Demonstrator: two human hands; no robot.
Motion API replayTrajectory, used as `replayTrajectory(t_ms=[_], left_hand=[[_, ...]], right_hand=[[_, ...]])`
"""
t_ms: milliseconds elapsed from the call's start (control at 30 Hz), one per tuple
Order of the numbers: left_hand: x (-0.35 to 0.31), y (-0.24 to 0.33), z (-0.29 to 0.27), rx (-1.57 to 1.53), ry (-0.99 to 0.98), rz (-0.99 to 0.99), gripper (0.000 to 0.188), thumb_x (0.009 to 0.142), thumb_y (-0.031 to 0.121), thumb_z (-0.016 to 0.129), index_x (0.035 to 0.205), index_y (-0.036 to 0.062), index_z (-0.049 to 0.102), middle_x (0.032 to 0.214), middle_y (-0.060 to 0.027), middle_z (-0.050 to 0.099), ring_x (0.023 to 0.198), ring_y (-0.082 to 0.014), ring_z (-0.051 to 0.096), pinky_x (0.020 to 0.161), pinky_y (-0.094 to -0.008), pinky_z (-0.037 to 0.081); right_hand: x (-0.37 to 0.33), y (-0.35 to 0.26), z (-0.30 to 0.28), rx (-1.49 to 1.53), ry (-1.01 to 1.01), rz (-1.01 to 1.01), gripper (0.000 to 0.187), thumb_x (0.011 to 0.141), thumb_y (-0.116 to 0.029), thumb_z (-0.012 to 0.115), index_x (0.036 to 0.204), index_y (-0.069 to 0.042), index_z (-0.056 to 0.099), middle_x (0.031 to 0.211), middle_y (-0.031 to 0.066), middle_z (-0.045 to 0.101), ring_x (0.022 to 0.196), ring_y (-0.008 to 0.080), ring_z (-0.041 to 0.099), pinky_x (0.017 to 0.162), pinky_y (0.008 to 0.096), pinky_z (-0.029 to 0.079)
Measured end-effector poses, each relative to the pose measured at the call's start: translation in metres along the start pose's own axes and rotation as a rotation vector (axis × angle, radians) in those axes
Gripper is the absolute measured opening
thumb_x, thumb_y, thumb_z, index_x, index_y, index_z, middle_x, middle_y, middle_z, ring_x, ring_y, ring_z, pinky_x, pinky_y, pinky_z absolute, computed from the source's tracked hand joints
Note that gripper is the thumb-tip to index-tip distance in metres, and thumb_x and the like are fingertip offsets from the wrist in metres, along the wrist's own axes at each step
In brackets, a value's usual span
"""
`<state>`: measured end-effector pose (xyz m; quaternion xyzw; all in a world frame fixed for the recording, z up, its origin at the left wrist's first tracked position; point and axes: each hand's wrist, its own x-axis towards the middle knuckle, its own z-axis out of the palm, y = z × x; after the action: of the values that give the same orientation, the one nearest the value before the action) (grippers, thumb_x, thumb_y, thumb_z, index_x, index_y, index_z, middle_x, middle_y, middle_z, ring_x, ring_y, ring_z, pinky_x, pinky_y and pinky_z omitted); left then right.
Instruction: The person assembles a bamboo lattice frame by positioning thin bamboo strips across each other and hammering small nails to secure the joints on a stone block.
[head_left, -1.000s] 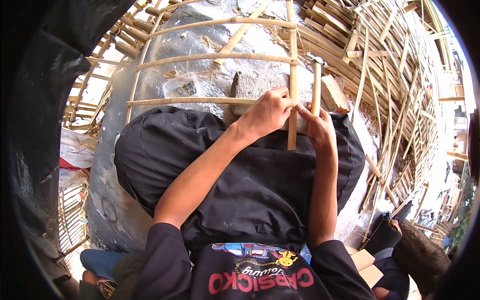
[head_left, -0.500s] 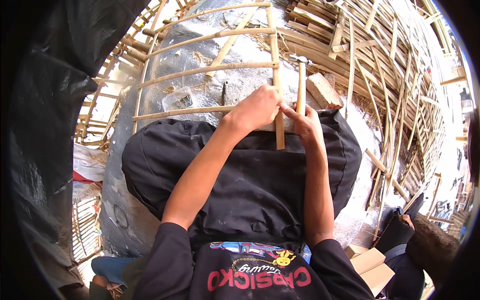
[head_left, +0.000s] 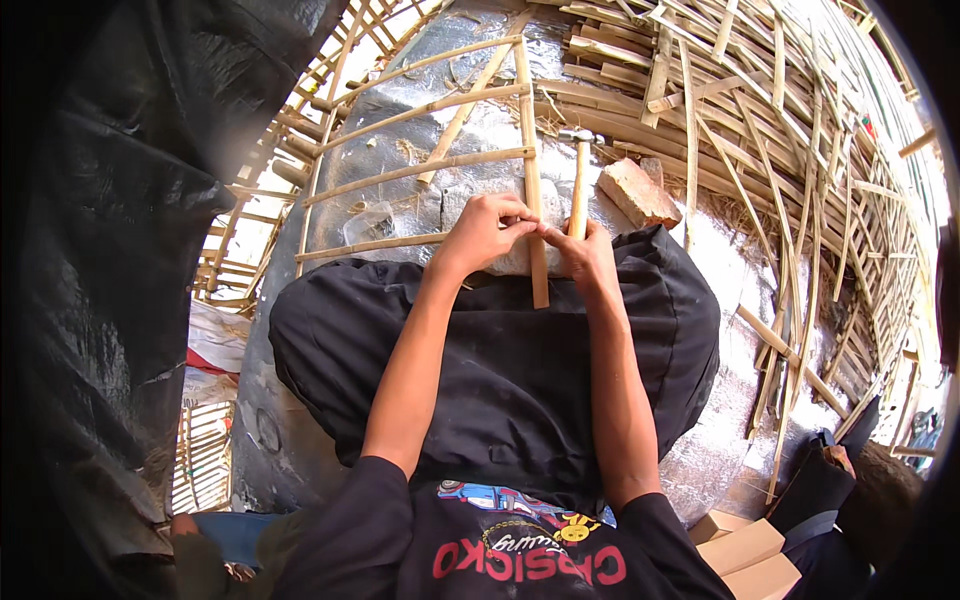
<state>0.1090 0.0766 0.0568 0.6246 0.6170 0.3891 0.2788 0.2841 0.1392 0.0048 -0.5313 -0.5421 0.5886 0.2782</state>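
A bamboo lattice frame of long cross strips lies in front of my lap, its right end joined to a lengthwise bamboo strip [head_left: 534, 195]. Over the near part of that strip, my left hand [head_left: 480, 238] is closed in a pinch, fingertips meeting my right thumb. Whatever is pinched is too small to make out. My right hand [head_left: 590, 258] is wrapped round the wooden handle of a hammer [head_left: 580, 185], which points away from me with its metal head at the far end. A grey stone block [head_left: 510, 262] lies under the near end of the frame.
A broken brick [head_left: 640, 195] sits right of the hammer. Beyond it stands a large pile of split bamboo strips [head_left: 800, 130]. A clear plastic container [head_left: 368, 225] lies inside the frame, on a silvery ground sheet [head_left: 390, 120]. Dark sheeting [head_left: 110, 250] hangs at the left. Another person's leg shows lower left.
My left hand has drawn back slightly to the left, from a fist over the strip to a fingertip pinch at my right thumb. The right hand still holds the hammer. The view has shifted.
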Motion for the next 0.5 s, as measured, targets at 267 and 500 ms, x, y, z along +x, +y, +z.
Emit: replayTrajectory(t_ms=[267,500], left_hand=[[-0.009,-0.006,0.019,-0.188,0.136,-0.101,0.019,0.090,0.008,0.074,0.107,-0.0001,0.074,0.098,-0.0081,0.076,0.091,-0.0123,0.070,0.080,-0.0272,0.055],[-0.024,-0.031,0.035,-0.291,0.270,-0.009,0.014,0.090,0.001,0.073,0.104,-0.0002,0.073,0.100,-0.0071,0.074,0.091,-0.0123,0.069,0.083,-0.0259,0.054]], right_hand=[[-0.010,-0.018,-0.001,0.011,0.041,-0.017,0.042,0.072,-0.027,0.091,0.081,0.001,0.060,0.065,0.0050,0.060,0.057,0.0129,0.053,0.053,0.0326,0.045],[-0.004,-0.009,0.000,0.097,-0.039,-0.004,0.037,0.075,-0.023,0.088,0.081,-0.001,0.059,0.064,0.0037,0.059,0.053,0.0100,0.051,0.048,0.0296,0.043]])
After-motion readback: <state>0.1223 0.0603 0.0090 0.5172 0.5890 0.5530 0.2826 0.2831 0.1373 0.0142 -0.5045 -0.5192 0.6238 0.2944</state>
